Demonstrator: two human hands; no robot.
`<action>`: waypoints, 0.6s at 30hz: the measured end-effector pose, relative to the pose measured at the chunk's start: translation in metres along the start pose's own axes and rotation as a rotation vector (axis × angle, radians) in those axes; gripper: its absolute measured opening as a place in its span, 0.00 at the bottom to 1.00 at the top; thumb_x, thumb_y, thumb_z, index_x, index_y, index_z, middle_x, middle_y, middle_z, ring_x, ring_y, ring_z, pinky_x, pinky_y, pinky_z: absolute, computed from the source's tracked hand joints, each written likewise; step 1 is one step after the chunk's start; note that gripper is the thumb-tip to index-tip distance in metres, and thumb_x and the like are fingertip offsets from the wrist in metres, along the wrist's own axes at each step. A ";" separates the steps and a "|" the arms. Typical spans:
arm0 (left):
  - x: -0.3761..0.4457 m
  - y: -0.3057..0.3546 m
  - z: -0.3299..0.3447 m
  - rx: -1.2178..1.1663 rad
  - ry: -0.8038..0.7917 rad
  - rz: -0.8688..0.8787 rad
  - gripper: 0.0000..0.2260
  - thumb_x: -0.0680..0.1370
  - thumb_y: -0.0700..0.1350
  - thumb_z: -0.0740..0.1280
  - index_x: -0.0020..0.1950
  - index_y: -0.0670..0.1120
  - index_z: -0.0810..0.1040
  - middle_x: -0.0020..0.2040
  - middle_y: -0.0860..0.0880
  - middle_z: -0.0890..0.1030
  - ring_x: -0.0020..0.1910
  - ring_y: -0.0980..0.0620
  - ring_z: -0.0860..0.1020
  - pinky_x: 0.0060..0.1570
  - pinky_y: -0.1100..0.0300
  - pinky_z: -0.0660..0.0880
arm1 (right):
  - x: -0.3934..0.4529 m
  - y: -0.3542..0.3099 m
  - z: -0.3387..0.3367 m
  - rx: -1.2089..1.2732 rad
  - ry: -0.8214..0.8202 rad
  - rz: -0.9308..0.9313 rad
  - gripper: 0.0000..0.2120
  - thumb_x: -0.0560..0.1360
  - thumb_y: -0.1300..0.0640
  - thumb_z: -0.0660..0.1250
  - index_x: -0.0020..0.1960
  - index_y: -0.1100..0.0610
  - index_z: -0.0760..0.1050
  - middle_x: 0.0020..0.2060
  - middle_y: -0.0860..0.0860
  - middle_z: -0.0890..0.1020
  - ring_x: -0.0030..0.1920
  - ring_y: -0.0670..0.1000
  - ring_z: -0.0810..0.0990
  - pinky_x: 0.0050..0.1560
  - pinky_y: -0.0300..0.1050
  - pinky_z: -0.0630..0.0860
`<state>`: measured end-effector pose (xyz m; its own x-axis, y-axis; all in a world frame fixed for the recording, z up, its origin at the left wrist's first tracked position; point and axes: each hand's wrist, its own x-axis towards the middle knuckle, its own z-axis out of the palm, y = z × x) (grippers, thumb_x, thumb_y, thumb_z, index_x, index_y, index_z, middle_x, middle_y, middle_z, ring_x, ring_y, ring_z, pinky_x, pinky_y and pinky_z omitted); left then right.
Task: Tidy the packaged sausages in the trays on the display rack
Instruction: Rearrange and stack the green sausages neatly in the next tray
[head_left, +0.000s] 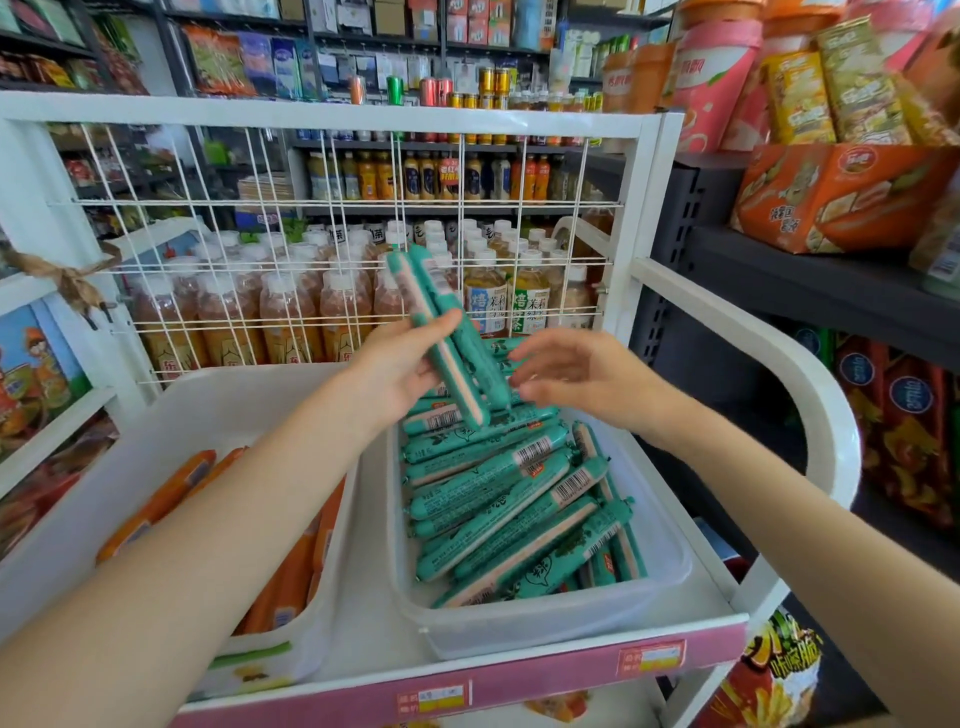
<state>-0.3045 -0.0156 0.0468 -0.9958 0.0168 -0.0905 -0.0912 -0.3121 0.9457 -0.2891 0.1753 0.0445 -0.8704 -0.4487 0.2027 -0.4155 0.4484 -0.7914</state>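
My left hand (400, 364) grips two green packaged sausages (447, 338), held up and tilted above the far end of the right tray (670, 571). That clear plastic tray holds several green sausages (509, 499) lying at mixed angles, some piled crosswise. My right hand (576, 376) hovers just right of the held pair, fingers spread, holding nothing. The left white tray (332, 623) holds orange packaged sausages (291, 577), partly hidden by my left forearm.
Both trays sit on a white display rack (644, 171) with a wire grid back panel (322, 249) and a pink price strip (519, 680) in front. Bottled drinks stand behind the grid. Dark shelves with snack bags stand close on the right.
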 end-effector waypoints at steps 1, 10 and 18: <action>0.002 0.002 -0.001 -0.043 0.018 -0.021 0.03 0.75 0.40 0.66 0.48 0.44 0.75 0.44 0.48 0.81 0.42 0.53 0.79 0.39 0.62 0.78 | -0.002 0.000 0.005 -0.017 -0.031 -0.027 0.14 0.70 0.62 0.71 0.55 0.53 0.74 0.44 0.48 0.82 0.46 0.46 0.82 0.52 0.39 0.78; 0.004 0.004 0.001 -0.118 0.035 -0.047 0.01 0.76 0.40 0.66 0.46 0.43 0.75 0.42 0.47 0.80 0.41 0.53 0.78 0.43 0.61 0.78 | 0.000 -0.003 0.013 -0.077 0.047 -0.154 0.16 0.68 0.60 0.74 0.52 0.53 0.73 0.41 0.49 0.82 0.43 0.47 0.82 0.51 0.44 0.78; 0.008 0.003 0.004 -0.142 0.025 -0.051 0.03 0.75 0.40 0.67 0.48 0.43 0.75 0.46 0.46 0.81 0.43 0.52 0.80 0.42 0.61 0.78 | 0.000 0.001 0.007 -0.118 0.103 -0.225 0.11 0.70 0.63 0.71 0.51 0.53 0.75 0.40 0.45 0.81 0.45 0.43 0.82 0.53 0.38 0.77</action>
<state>-0.3124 -0.0128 0.0505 -0.9891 0.0127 -0.1464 -0.1368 -0.4424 0.8863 -0.2879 0.1701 0.0402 -0.7726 -0.4688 0.4281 -0.6240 0.4361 -0.6485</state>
